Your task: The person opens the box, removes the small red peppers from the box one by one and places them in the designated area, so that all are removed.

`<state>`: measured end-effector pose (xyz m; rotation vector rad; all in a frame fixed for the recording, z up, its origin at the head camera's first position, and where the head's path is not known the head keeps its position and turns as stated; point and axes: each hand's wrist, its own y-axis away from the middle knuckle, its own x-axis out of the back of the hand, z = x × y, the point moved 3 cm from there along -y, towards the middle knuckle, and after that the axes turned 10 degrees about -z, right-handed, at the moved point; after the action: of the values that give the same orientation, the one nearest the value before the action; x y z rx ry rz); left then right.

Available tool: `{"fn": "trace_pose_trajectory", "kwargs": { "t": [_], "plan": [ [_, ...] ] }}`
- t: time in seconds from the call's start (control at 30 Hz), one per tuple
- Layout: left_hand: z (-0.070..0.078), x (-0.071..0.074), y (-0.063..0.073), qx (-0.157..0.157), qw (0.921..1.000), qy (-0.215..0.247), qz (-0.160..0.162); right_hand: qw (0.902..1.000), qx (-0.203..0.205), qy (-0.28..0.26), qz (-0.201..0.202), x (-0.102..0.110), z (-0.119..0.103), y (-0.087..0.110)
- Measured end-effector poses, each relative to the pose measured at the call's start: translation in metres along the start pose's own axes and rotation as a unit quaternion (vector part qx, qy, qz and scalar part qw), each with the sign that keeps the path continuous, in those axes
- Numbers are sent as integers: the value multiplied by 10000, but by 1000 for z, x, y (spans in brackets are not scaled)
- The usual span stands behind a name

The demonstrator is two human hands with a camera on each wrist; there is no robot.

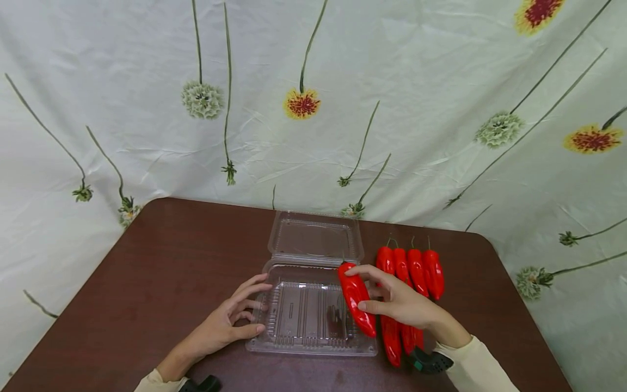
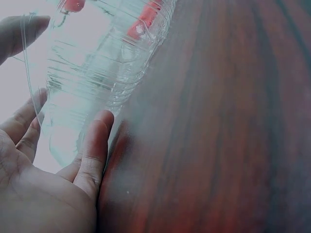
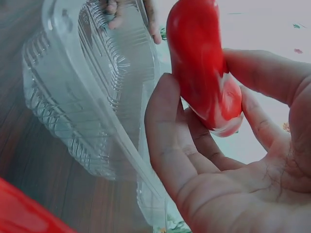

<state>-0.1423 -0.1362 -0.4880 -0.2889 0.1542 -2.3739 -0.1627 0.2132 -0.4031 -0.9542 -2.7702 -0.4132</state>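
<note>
A glossy red chili pepper (image 1: 357,299) is pinched between the thumb and fingers of my right hand (image 1: 399,298), above the right part of a clear plastic container (image 1: 303,348). In the right wrist view the same pepper (image 3: 197,58) tilts beside the container wall (image 3: 97,111). The container lies with its lid (image 1: 315,235) folded back, and no pepper rests in its tray. Along its left edge, my left hand (image 1: 230,316) spreads relaxed fingers against the side. Close up in the left wrist view, fingertips (image 2: 101,127) touch the ribbed clear wall.
Several more red peppers (image 1: 433,275) lie in two rows right of the container, partly hidden under my right hand and wrist. The dark brown table (image 1: 196,245) ends at a floral white cloth (image 1: 147,109) hanging behind it.
</note>
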Motion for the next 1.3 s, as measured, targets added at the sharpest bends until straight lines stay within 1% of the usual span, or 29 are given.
{"fn": "trace_pose_trajectory", "kwargs": {
  "t": [0.1,0.3,0.4,0.57,0.73,0.83,1.0,1.13,1.2,1.3],
  "plan": [
    [0,0,0,-38,10000,18,5,9995,-107,128,251,2,2,7],
    [0,0,1,-68,10000,21,15,9971,-290,-44,702,7,9,23],
    [0,1,1,-48,10000,30,27,9964,-319,-106,779,8,12,31],
    [0,1,1,-61,10000,7,31,9961,-257,7,848,10,16,41],
    [0,1,1,-93,9999,-21,33,9935,-416,84,1052,13,21,53],
    [0,0,1,-90,10000,-27,25,9922,-520,23,1134,13,23,60],
    [0,0,0,-137,9999,-60,21,9910,-515,-106,1227,14,24,73],
    [1,1,0,-162,9998,-71,19,9893,-513,36,1363,16,26,84],
    [1,1,0,-151,9999,-62,20,9873,-639,51,1454,17,28,88],
    [0,0,0,-135,9999,-48,15,9839,-881,-90,1555,18,32,95]
  ]
}}
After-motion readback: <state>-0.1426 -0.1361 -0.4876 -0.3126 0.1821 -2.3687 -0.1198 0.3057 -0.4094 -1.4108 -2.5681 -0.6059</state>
